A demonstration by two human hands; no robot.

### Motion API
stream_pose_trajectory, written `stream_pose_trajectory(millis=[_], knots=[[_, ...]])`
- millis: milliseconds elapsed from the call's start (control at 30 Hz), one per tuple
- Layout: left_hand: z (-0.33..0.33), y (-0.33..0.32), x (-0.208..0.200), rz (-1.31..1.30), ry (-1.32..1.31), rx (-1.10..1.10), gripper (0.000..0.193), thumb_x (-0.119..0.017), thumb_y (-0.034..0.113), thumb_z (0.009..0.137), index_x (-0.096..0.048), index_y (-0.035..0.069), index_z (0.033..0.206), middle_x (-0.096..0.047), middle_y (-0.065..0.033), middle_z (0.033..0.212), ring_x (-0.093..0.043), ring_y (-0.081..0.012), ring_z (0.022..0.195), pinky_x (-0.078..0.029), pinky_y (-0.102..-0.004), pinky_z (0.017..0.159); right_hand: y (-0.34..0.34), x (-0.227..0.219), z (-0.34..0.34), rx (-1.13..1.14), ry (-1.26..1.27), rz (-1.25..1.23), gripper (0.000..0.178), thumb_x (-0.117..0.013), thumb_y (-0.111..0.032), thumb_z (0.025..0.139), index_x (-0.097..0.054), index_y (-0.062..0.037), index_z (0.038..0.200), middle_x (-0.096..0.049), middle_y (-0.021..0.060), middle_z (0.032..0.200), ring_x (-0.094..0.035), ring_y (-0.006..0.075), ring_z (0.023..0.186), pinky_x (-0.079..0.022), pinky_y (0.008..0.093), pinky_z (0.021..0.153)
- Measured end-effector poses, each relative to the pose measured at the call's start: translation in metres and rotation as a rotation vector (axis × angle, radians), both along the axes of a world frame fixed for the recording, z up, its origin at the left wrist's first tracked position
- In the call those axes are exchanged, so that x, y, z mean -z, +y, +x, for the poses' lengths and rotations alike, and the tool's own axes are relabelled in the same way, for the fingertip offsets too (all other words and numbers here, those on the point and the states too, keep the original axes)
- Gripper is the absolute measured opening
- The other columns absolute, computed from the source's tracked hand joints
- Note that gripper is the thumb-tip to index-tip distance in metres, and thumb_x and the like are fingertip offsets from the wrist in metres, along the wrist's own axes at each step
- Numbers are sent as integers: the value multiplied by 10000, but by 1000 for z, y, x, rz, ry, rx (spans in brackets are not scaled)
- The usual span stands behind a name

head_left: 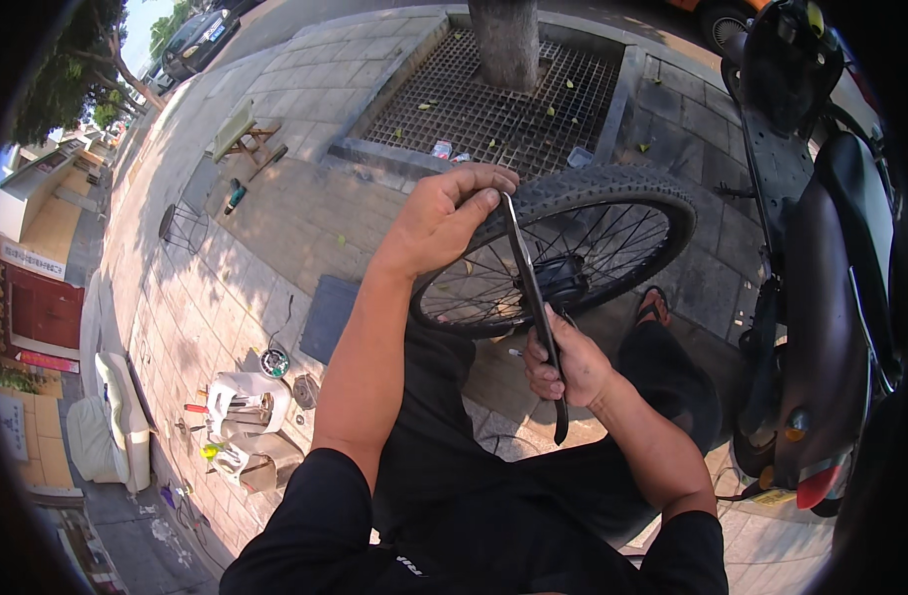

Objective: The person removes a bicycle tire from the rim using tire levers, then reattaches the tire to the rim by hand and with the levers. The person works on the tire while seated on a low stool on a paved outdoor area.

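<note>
A bicycle wheel with a knobby black tyre (pixel 622 188) leans before me, its spokes running to a thick dark hub (pixel 561 281). My left hand (pixel 439 220) is closed over the tyre's near upper edge, the thumb beside the tip of a tyre lever. That long tyre lever (pixel 529 266) has a bare metal tip and a black handle, and slants across the wheel. My right hand (pixel 576 365) is wrapped around its handle, low and to the right. The tip meets the tyre's edge by my left fingers; whether it sits under the bead is hidden.
A dark scooter (pixel 806 268) stands close on the right. Beyond the wheel are a tree trunk (pixel 506 45) and a metal grate (pixel 429 94). Left lie cut plastic containers with tools (pixel 250 402), a dark mat (pixel 330 317), a drill (pixel 235 195) and a small stool (pixel 238 132).
</note>
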State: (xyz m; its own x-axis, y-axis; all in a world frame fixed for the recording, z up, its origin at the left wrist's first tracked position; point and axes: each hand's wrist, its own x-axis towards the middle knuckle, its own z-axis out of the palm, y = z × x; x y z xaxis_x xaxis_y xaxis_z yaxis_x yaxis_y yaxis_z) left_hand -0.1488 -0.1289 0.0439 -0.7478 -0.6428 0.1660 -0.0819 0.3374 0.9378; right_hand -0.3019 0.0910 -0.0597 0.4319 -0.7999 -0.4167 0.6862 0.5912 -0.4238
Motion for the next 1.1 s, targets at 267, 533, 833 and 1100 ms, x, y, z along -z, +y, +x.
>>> stream_pose_trajectory(millis=[267, 533, 833, 1100], knots=[[1, 0, 2, 179, 25, 5, 232, -631, 54, 1050, -708, -49, 1243, -697, -45, 1265, -628, -107, 1130, -492, -276, 1017, 0, -2, 3, 38, 23, 9, 634, -407, -675, 1096, -465, -108, 818, -416, 33, 614, -366, 144, 446, -324, 297, 407], [2, -1, 4, 152, 68, 11, 204, -656, 67, 1037, -727, -47, 1190, -682, -76, 1320, -634, -126, 1160, -497, -292, 1026, -1, -2, 5, 32, 33, 18, 647, -426, -690, 1085, -459, -111, 799, -408, 26, 605, -358, 141, 439, -326, 295, 406], [4, 2, 0, 209, 65, -6, 207, -680, 80, 1022, -740, -47, 1174, -671, -109, 1379, -638, -156, 1216, -508, -322, 1052, -1, -5, 6, 46, 79, 23, 655, -437, -696, 1079, -472, -111, 787, -429, 30, 597, -375, 142, 437, -336, 294, 404], [4, -1, -1, 101, 46, -6, 211, -664, 102, 1031, -754, -63, 1128, -690, -134, 1341, -626, -197, 1256, -482, -351, 1087, -3, -10, 7, 67, 215, 72, 649, -415, -689, 1087, -453, -109, 796, -409, 26, 588, -368, 142, 422, -326, 292, 396]])
